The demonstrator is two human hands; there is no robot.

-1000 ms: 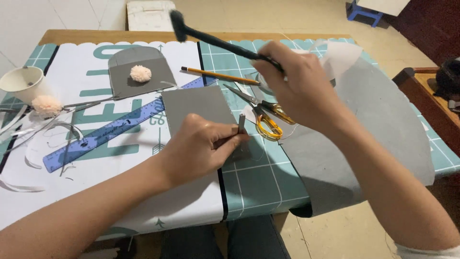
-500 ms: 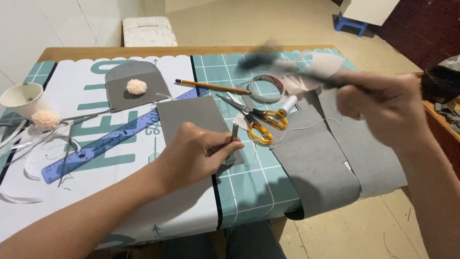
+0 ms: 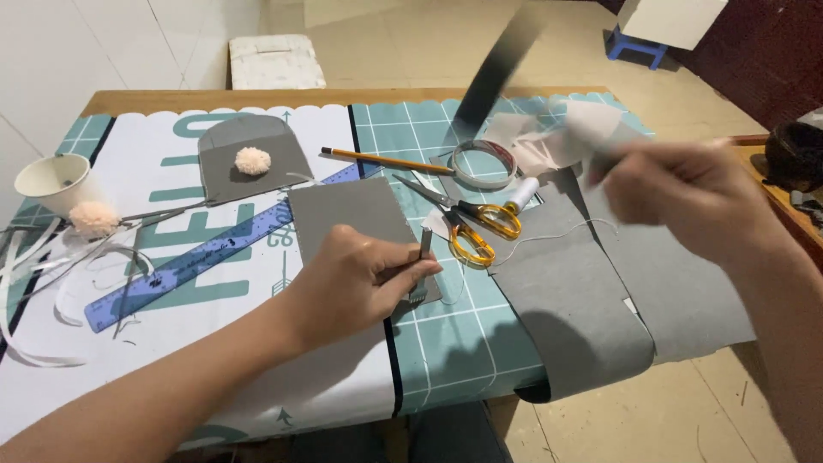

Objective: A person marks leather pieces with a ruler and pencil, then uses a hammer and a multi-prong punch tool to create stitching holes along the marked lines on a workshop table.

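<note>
The left hand (image 3: 360, 279) pinches a small upright metal pronged chisel (image 3: 422, 270) on the near edge of a flat grey leather rectangle (image 3: 356, 214) on the counter (image 3: 463, 343). The right hand (image 3: 686, 201) is closed round a dark-handled hammer (image 3: 501, 64) (blurred), raised well above and right of the chisel, whose long axis stands roughly vertical.

We read this as a home craft corner: wooden table (image 3: 257, 99) under a teal cutting mat (image 3: 463, 343), ruler (image 3: 206, 261), scissors (image 3: 467, 225), pencil (image 3: 386, 160), tape roll (image 3: 483, 163), grey felt (image 3: 591, 300); tiled floor (image 3: 411, 43), white wall (image 3: 103, 43).
</note>
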